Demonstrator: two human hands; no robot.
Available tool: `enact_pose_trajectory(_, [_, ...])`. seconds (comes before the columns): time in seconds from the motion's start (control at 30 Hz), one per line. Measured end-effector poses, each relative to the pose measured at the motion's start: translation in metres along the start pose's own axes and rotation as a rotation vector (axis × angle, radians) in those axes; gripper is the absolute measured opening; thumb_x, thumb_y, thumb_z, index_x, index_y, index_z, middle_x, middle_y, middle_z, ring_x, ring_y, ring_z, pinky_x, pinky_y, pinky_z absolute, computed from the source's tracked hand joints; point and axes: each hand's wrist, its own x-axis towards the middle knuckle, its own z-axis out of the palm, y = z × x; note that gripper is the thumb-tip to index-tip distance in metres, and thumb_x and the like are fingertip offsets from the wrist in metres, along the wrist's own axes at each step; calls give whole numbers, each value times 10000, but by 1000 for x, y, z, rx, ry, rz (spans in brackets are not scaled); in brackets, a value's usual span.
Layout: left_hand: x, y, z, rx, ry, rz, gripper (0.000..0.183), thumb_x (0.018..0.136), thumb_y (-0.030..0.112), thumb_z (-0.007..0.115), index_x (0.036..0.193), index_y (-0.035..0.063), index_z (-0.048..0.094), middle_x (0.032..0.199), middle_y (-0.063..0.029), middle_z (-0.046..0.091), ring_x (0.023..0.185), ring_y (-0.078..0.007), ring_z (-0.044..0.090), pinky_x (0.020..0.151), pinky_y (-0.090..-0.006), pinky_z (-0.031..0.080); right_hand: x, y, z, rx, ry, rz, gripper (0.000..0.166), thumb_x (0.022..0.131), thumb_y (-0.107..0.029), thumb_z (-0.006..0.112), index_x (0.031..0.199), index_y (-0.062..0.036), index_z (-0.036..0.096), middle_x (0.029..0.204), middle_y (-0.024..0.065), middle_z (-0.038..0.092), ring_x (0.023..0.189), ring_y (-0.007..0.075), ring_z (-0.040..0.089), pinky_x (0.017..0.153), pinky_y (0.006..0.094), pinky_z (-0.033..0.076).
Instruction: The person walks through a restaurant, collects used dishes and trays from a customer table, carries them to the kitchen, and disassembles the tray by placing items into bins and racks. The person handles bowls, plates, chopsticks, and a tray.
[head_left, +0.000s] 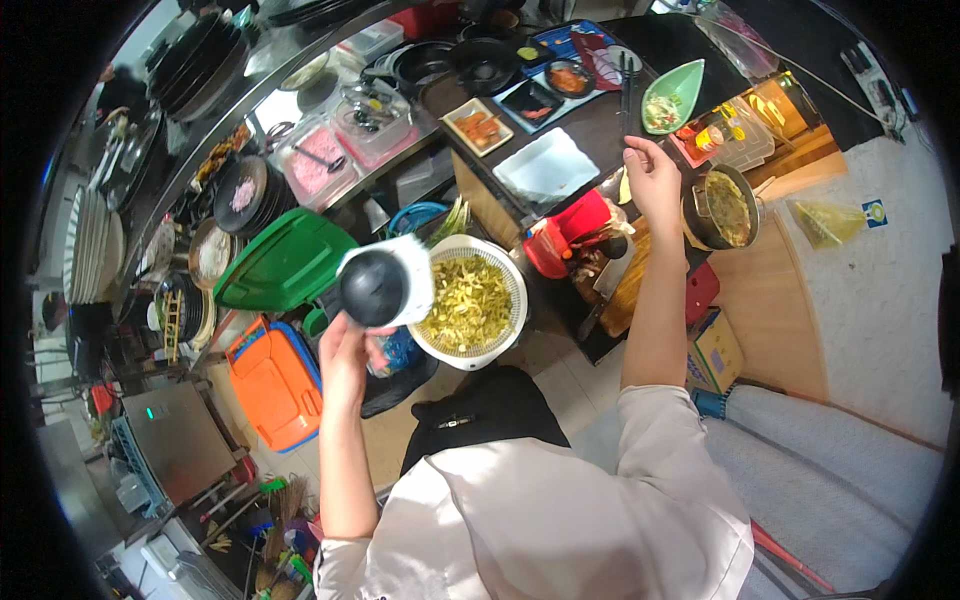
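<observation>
In my left hand (349, 356) is a white dish (420, 274) with a small black bowl (373, 289) on it, beside a white colander (520, 300) of chopped yellow-green vegetables (469, 304). My right hand (654, 180) is raised over the counter with thumb and forefinger close together. Its fingertips are at the lower end of dark chopsticks (627, 82); whether they grip them cannot be told. A white rectangular dish (546, 166) lies on the dark tray to its left. A green leaf-shaped dish (684, 90) with food remains is beyond the hand.
A green bin lid (289, 259) stands raised at left, above an orange lid (277, 386). A cleaver (615, 274) lies on a wooden board near red containers (581, 217). A pan (724, 206) of food is at right. Stacked plates and pink food tubs (315, 161) line the left shelf.
</observation>
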Motion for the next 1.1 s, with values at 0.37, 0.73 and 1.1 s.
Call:
enact_pose_trajectory(0.37, [120,40,188,185,-339,-104,210,931,108,395,957,-49,532,817,-143,663,475,-118,557,447,-222,446,195,96,-72,-340,282,-14,574,807,-359,568,1215,39,510,1048,186,621,1007,277,584,880,343,431])
enact_pose_trajectory(0.73, [133,52,211,879,-182,105,349,901,265,470,878,-73,551,715,-259,600,722,-407,613,689,-440,462,305,131,-70,223,-240,222,494,904,-405,528,1232,-36,524,1050,117,659,978,177,606,864,284,442])
enact_pose_trajectory(1.1, [112,39,234,747,-219,-167,331,849,260,491,768,-45,590,581,-134,597,439,-203,578,491,-329,454,259,109,-100,178,-158,302,354,905,-429,530,1085,-150,652,986,7,630,871,109,579,757,313,472])
